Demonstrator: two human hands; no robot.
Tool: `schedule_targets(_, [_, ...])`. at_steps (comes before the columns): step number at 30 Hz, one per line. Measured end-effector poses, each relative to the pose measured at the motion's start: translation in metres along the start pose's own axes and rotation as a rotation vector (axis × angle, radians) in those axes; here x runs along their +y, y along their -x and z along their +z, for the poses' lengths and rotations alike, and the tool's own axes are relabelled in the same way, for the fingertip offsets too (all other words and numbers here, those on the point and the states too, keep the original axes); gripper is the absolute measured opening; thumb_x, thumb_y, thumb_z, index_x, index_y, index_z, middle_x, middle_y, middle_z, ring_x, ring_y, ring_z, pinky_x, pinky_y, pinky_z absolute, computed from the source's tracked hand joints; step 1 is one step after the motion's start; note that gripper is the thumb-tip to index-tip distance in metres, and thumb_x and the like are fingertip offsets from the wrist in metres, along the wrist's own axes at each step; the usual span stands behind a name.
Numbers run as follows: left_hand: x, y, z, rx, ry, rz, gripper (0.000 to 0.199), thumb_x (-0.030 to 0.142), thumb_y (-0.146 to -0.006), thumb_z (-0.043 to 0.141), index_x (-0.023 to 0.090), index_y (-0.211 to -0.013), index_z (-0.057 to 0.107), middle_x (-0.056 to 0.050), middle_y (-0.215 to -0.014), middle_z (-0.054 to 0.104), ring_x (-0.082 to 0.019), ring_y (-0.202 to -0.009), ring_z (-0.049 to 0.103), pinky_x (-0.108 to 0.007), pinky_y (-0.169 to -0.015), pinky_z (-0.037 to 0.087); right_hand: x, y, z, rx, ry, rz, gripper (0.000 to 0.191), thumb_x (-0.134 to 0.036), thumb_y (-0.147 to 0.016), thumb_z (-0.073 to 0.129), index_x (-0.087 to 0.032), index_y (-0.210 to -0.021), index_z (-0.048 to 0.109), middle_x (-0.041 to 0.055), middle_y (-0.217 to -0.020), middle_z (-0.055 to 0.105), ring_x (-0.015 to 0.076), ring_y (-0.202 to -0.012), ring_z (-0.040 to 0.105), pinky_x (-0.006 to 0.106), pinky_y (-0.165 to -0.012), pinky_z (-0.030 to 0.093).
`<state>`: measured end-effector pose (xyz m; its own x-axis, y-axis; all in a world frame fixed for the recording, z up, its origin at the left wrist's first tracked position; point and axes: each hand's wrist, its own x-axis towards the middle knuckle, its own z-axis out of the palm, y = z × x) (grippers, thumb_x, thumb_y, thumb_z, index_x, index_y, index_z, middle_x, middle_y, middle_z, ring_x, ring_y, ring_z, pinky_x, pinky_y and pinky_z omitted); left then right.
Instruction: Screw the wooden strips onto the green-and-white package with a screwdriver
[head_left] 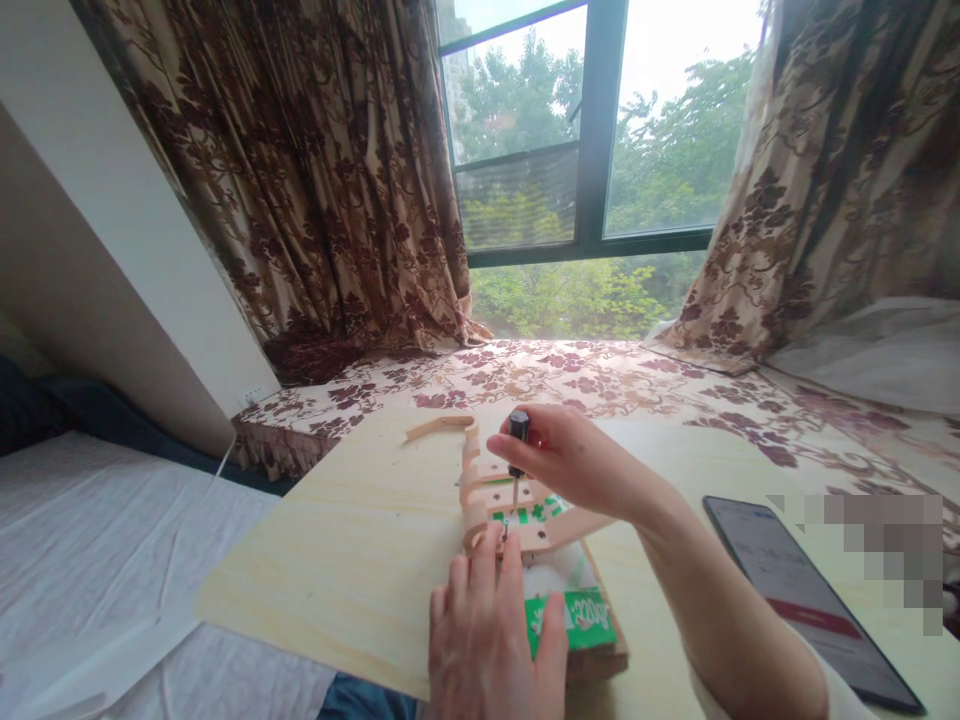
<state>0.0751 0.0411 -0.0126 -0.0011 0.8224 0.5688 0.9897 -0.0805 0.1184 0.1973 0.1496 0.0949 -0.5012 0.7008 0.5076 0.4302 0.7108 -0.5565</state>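
My right hand [577, 455] is closed around the dark handle of a screwdriver [517, 428], its shaft pointing down. Below the tip lie pale beige strips [529, 540] with dark holes and bent, looped ends. They cross a green and white packet [570, 618] printed with "320g", which rests on a brown wooden-looking block [600, 665]. My left hand [484, 630] lies palm down at the near end, fingers stretched out and thumb apart. Its fingertips touch the nearest strip beside a small dark screw-like piece [506, 530]. What the fingers cover is hidden.
A pale wood-grain board [337, 560] carries the work. At its far side, a bent beige strip [439, 426] sticks out leftward. A phone [810, 600] lies on the right. Beyond are a flowered window seat [570, 375], patterned curtains [322, 180] and a window [592, 130].
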Motion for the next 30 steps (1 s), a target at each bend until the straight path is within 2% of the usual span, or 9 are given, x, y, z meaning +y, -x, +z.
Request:
schedule_targets(4, [-0.001, 0.002, 0.004, 0.043, -0.022, 0.048, 0.041, 0.029, -0.083, 0.049, 0.02, -0.122, 0.053, -0.005, -0.128, 0.056, -0.024, -0.102, 0.053, -0.037, -0.077, 0.042, -0.004, 0.0, 0.004, -0.048, 0.006, 0.002, 0.032, -0.039, -0.087, 0.051, -0.018, -0.063, 0.045, -0.0056, -0.055, 0.041, 0.0075, -0.053, 0.036, 0.022, -0.048, 0.025])
schedule_targets(7, [0.001, 0.003, 0.008, 0.078, -0.045, 0.031, 0.04, 0.028, -0.083, 0.048, 0.017, -0.122, 0.052, -0.008, -0.128, 0.055, -0.026, -0.103, 0.052, -0.041, -0.079, 0.041, -0.005, 0.0, 0.005, -0.059, 0.006, -0.013, 0.032, -0.038, -0.086, 0.052, -0.018, -0.062, 0.046, -0.0055, -0.055, 0.04, 0.0076, -0.053, 0.036, 0.022, -0.048, 0.025])
schedule_targets(14, [0.003, 0.003, 0.011, 0.067, -0.03, 0.024, 0.041, 0.028, -0.082, 0.049, 0.016, -0.121, 0.052, -0.008, -0.126, 0.056, -0.027, -0.102, 0.052, -0.043, -0.078, 0.042, -0.006, 0.0, 0.006, -0.053, -0.021, -0.015, 0.031, -0.037, -0.086, 0.051, -0.017, -0.064, 0.047, -0.0058, -0.056, 0.04, 0.0072, -0.053, 0.035, 0.021, -0.048, 0.025])
schedule_targets(19, [-0.004, 0.003, 0.007, 0.095, -0.074, 0.137, 0.042, 0.031, -0.084, 0.049, 0.017, -0.123, 0.05, -0.007, -0.125, 0.056, -0.025, -0.098, 0.054, -0.039, -0.073, 0.045, -0.006, -0.001, 0.007, -0.063, -0.022, -0.024, 0.035, -0.036, -0.086, 0.052, -0.018, -0.059, 0.04, -0.0066, -0.053, 0.035, 0.0067, -0.052, 0.032, 0.021, -0.047, 0.023])
schedule_targets(24, [-0.008, 0.003, 0.003, 0.105, -0.087, 0.159, 0.043, 0.032, -0.084, 0.05, 0.016, -0.124, 0.049, -0.008, -0.124, 0.056, -0.024, -0.097, 0.055, -0.037, -0.071, 0.046, -0.008, 0.0, 0.006, -0.092, -0.049, -0.016, 0.034, -0.036, -0.086, 0.052, -0.018, -0.059, 0.041, -0.0065, -0.053, 0.035, 0.0066, -0.053, 0.032, 0.022, -0.047, 0.023])
schedule_targets(30, [-0.016, 0.004, 0.008, 0.151, -0.13, 0.263, 0.048, 0.036, -0.082, 0.052, 0.014, -0.125, 0.049, -0.01, -0.123, 0.058, -0.024, -0.095, 0.058, -0.036, -0.071, 0.049, -0.011, -0.001, 0.005, -0.1, -0.066, 0.003, 0.034, -0.036, -0.085, 0.053, -0.018, -0.059, 0.042, -0.0063, -0.053, 0.036, 0.007, -0.053, 0.033, 0.022, -0.047, 0.024])
